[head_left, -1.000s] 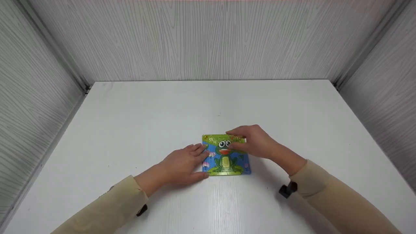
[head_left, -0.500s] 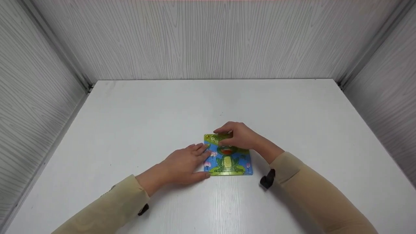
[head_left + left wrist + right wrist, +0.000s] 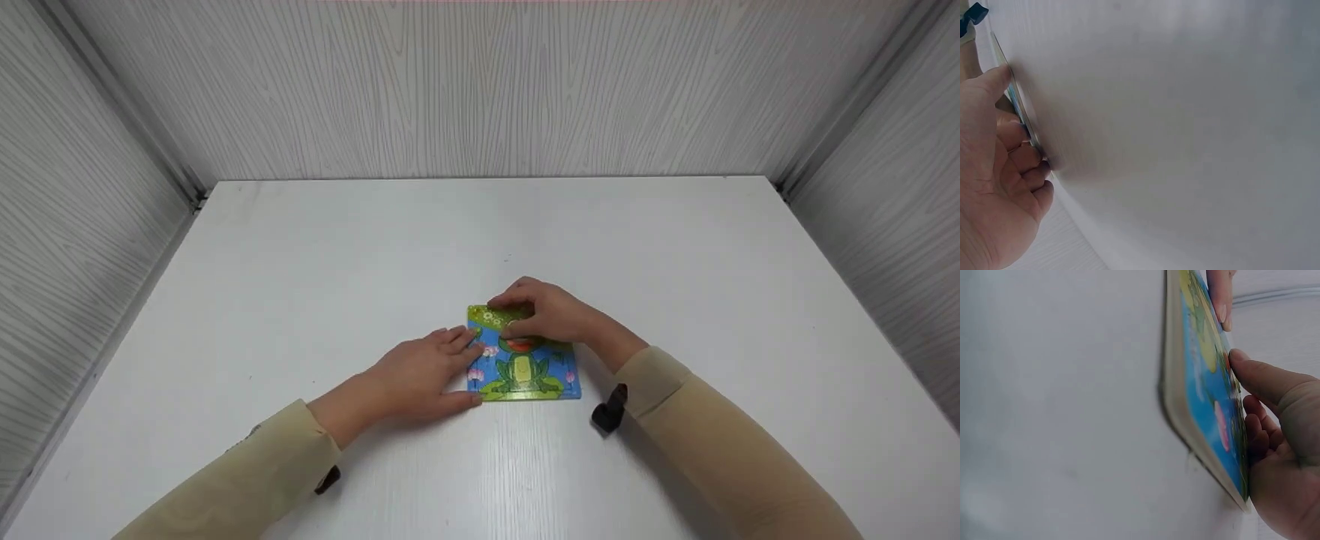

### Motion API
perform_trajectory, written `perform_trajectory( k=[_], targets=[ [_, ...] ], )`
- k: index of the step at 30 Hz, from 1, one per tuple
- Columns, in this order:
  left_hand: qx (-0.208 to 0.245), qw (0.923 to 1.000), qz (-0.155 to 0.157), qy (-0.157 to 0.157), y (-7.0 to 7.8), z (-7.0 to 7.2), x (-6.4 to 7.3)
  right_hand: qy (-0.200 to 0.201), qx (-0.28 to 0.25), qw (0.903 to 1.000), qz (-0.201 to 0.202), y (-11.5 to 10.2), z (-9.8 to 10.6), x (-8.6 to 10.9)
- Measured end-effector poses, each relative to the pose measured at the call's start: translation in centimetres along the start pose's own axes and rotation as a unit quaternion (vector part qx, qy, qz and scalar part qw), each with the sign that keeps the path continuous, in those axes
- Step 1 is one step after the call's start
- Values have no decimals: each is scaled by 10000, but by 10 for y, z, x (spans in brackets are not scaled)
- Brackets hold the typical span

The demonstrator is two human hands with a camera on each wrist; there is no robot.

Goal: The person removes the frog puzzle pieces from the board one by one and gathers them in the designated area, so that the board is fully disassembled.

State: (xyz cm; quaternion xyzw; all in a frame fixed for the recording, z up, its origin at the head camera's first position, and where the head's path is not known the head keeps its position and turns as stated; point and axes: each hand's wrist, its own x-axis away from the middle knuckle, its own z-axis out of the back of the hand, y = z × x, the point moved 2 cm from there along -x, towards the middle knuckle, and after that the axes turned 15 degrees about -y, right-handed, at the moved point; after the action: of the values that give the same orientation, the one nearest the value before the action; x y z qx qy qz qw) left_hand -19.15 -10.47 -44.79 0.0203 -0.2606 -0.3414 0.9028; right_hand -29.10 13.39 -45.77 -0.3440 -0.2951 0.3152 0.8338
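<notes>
A square frog puzzle (image 3: 523, 371), blue and green with pink flowers, lies flat on the white table. My left hand (image 3: 420, 375) rests at its left side, fingers spread over the edge and thumb at the near left corner. The left wrist view has the board edge-on beside the left thumb (image 3: 998, 79). Curved over the upper part, my right hand (image 3: 555, 311) has its thumb on the frog's head and its fingers at the far edge, hiding the eyes and upper right corner. In the right wrist view, the right thumb (image 3: 1261, 377) touches the puzzle's face.
The white table (image 3: 360, 247) reaches back to a grey wood-grain panel (image 3: 480, 90), with similar panels at left and right. Both forearms wear beige sleeves. A black strap (image 3: 611, 409) hangs at the right cuff, and another dark piece shows under the left cuff.
My right hand has moved left along the puzzle's upper part, from its right corner toward the middle, covering the frog's eyes. My left hand has stayed at the left edge.
</notes>
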Motion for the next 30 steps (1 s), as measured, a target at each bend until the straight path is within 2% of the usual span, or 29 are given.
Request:
perform_trajectory(
  k=[10,24,30],
  targets=[
    [53,10000,52,-63,0,2,1,-80,172,9998,8,3,0,-4],
    [104,9999,49,-74,0,0,1,-165,152,9997,-50,1,-3,-3],
    [109,9999,22,-49,0,0,2,-183,48,9997,174,-1,-2,-3]
  ],
)
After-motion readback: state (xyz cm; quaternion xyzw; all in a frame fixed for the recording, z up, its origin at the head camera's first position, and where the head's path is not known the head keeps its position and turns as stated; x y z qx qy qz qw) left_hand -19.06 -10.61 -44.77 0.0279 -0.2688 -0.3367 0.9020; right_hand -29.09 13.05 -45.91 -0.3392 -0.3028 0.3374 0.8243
